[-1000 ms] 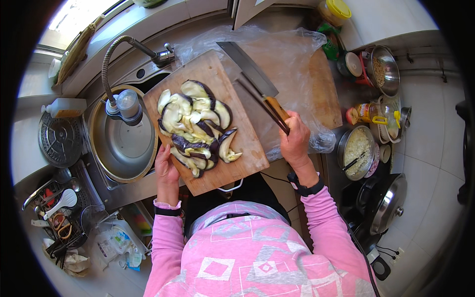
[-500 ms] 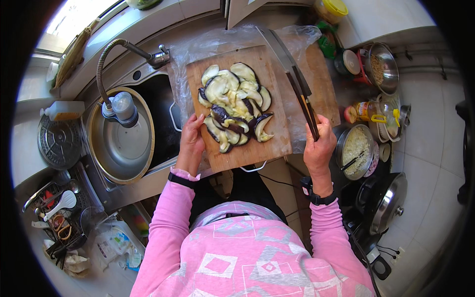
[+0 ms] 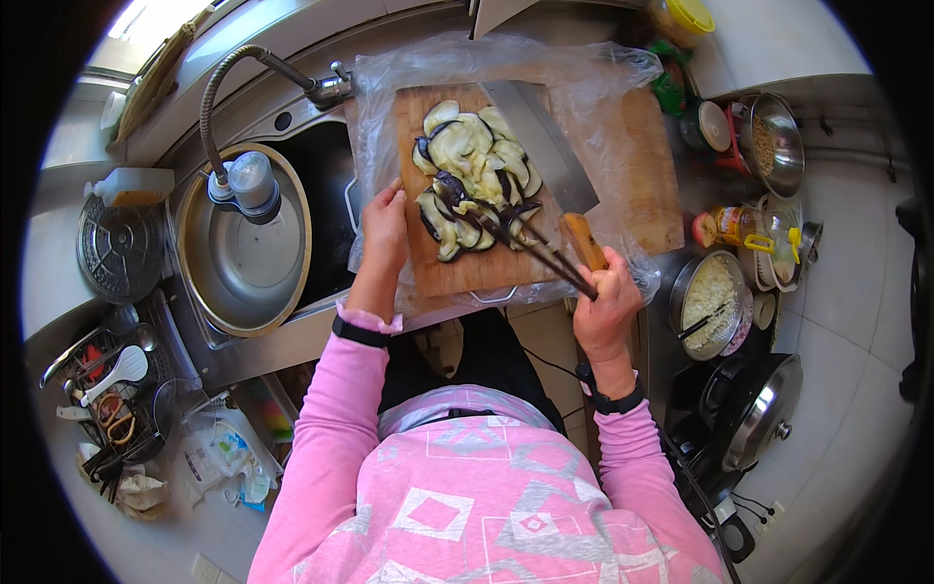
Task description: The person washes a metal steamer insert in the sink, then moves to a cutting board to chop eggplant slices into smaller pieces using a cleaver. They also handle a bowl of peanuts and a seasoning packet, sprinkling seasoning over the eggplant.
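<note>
Two chopsticks (image 3: pixel 545 260) now over one eggplant pile (image 3: pixel 465 146)

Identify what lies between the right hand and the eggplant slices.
In the head view, dark chopsticks span from the right hand to the eggplant slices over part of the cutting board; the cleaver's wooden handle is beside them.

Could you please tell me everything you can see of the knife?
The knife has a broad, grey, metallic-looking blade and a brownish-orange, wooden-looking handle. The right hand grips the handle's end, alongside dark chopsticks. The blade slants away and leftward over the board; whether it touches anything there is unclear.
</note>
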Demonstrator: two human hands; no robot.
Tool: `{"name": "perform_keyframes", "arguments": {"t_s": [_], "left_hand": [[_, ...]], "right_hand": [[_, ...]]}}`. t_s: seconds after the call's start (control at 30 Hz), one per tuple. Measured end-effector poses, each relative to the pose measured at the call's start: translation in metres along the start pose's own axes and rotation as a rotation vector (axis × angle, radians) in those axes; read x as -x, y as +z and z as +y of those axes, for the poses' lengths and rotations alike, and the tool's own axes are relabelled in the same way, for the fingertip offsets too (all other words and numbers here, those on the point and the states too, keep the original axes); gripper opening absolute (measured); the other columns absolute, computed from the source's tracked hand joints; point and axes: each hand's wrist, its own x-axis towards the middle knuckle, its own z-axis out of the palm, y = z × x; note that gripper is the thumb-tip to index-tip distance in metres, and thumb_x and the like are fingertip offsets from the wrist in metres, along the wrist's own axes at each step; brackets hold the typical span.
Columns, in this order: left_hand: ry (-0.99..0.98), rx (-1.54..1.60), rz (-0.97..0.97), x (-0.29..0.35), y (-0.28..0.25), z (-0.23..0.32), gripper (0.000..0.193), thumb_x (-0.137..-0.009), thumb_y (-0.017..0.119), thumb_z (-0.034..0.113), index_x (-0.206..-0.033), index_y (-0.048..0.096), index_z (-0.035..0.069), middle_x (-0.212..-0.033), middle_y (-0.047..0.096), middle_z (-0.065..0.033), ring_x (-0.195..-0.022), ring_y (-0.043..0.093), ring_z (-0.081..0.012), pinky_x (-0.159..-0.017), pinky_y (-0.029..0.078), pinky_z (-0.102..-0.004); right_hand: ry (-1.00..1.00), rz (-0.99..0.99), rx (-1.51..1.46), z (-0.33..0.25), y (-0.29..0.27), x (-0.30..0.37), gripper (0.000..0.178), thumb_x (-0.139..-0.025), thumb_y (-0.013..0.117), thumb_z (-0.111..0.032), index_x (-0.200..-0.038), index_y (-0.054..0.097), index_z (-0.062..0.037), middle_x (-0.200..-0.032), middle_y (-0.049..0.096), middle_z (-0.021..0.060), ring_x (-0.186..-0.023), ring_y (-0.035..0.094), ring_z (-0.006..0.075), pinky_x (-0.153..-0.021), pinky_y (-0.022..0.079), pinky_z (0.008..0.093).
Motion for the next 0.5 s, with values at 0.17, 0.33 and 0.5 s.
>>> {"name": "perform_keyframes", "arguments": {"t_s": [0.17,0.33,0.5], "left_hand": [[0.041,-0.183,-0.136,0.052,-0.032,0.029,0.034,-0.097,0.055,0.024,-0.116,0.061,-0.003,-0.1,0.067,-0.0128,-0.09,0.064,-0.0197,-0.082,0.051,-0.032],[-0.243,0.293,-0.514,0.083,-0.038,0.052,0.045,-0.098,0.052,0.04,-0.111,0.061,-0.002,-0.093,0.067,-0.0159,-0.085,0.067,-0.0257,-0.074,0.056,-0.0349],[-0.204,0.104,-0.411,0.074,-0.045,0.067,0.047,-0.095,0.057,0.045,-0.095,0.06,-0.002,-0.074,0.065,-0.0102,-0.054,0.059,-0.0159,-0.05,0.047,-0.0249]], "right_hand": [[-0.065,-0.018,-0.097,-0.045,0.015,-0.001,0.027,-0.077,0.072,-0.005,-0.081,0.045,-0.0009,-0.106,0.058,0.0262,-0.082,0.062,0.0406,-0.065,0.05,0.0461],[-0.084,-0.062,-0.195,-0.091,0.044,0.003,0.025,-0.077,0.071,-0.008,-0.08,0.048,0.0003,-0.104,0.057,0.0248,-0.08,0.06,0.0383,-0.064,0.05,0.0453],[-0.114,-0.07,-0.252,-0.121,0.059,0.017,0.022,-0.08,0.068,-0.013,-0.081,0.051,0.0004,-0.104,0.058,0.0244,-0.076,0.059,0.0353,-0.063,0.049,0.0447]]}}
